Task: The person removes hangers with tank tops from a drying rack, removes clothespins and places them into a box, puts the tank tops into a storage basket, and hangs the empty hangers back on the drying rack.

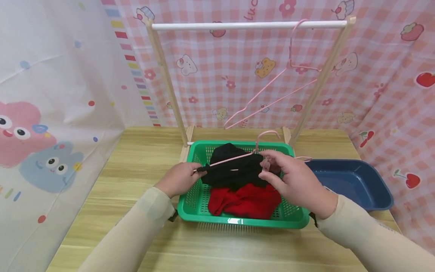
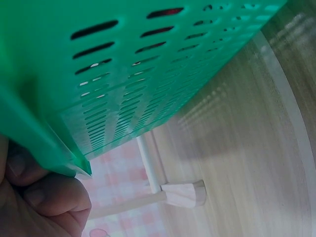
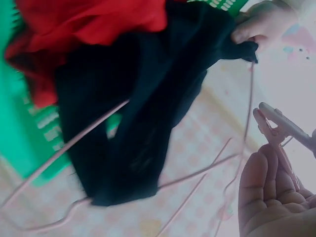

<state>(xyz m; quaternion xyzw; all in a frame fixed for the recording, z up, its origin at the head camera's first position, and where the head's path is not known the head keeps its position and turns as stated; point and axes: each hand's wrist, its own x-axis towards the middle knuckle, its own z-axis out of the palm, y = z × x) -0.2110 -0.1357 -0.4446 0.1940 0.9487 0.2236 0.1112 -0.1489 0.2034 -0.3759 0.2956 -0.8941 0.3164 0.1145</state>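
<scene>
My left hand (image 1: 180,178) pinches a black garment (image 1: 227,179) together with the left end of a pink wire hanger (image 1: 231,159). Between the thumb and fingers of my right hand (image 1: 295,177) is a translucent pink clothespin (image 1: 266,165), beside the hanger's neck. The right wrist view shows the clothespin (image 3: 284,126) more closely, with the black cloth (image 3: 143,113) lying against the hanger wires. A green basket (image 1: 204,218) stands below, holding a bunched red garment (image 1: 244,202). In the left wrist view, curled fingers (image 2: 57,195) appear beside the basket's rim.
Behind the basket rises a wooden rack with a white bar (image 1: 221,26), where another pink hanger (image 1: 259,90) hangs. A dark blue tub (image 1: 353,185) sits to the right, with a pink wire loop (image 1: 303,157) at its near-left edge. Everything stands on a wood-grain table (image 1: 136,162).
</scene>
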